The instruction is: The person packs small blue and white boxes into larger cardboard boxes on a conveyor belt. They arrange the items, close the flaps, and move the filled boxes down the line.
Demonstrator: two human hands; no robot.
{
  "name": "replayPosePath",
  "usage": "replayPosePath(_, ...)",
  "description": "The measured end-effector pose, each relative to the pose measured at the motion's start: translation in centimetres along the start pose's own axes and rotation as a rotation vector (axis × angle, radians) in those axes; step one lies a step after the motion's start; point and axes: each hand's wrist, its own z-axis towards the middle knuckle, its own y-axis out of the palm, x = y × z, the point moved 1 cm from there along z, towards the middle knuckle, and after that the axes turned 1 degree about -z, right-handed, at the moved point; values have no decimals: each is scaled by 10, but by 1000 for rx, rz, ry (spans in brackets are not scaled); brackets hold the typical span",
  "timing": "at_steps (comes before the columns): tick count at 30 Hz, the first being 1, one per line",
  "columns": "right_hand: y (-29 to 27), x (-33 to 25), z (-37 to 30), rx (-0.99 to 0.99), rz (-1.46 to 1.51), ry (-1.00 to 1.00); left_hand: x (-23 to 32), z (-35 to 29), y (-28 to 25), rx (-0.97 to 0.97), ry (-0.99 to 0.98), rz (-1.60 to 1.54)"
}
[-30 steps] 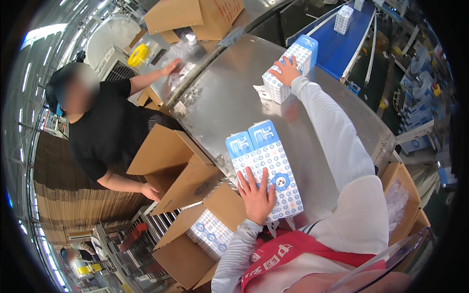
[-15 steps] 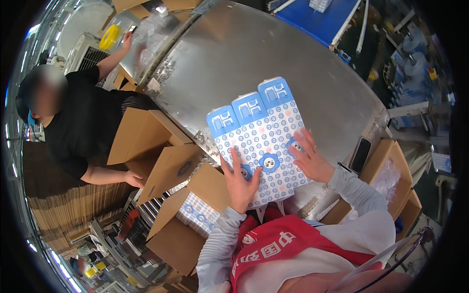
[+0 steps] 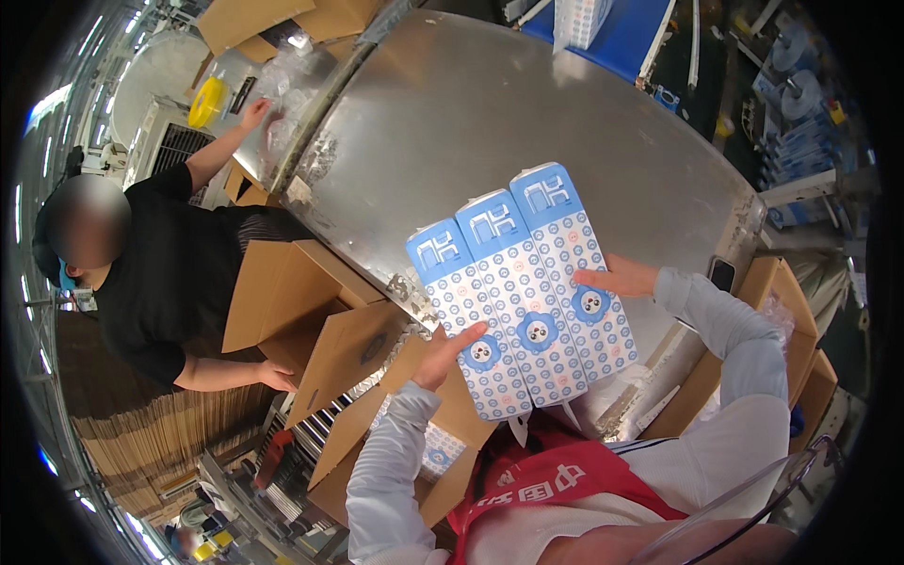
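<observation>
Three long, soft-looking packs (image 3: 540, 301) lie side by side at the near edge of the metal table. They are white with small blue patterns, blue ends and a flower-shaped animal face on each. My left hand (image 3: 450, 358) holds the left pack's outer side, its thumb over the top. On the opposite side my right hand (image 3: 621, 276) grips the right pack, thumb on top and other fingers mostly hidden. Between my two hands the packs are pressed together.
Left of me stands an open carton (image 3: 363, 443) with similar packs inside. A co-worker in black (image 3: 179, 254) reaches to another open carton (image 3: 306, 320). A blue conveyor (image 3: 617, 47) carries a patterned pack (image 3: 582, 24). A phone (image 3: 722, 274) lies at the table's right, near cartons.
My hands have gone from lying spread on top of the packs to gripping their outer sides. A patterned pack on the blue conveyor has come closer to the table.
</observation>
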Motion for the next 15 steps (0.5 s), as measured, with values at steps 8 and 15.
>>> replayPosePath(8, 22, -7, -35, 189, -254, -121, -10, -37, -2, -62, 222, 30)
replayPosePath(15, 100, 14, -87, 223, 52, -567, -55, -127, -6, 7, 651, -166)
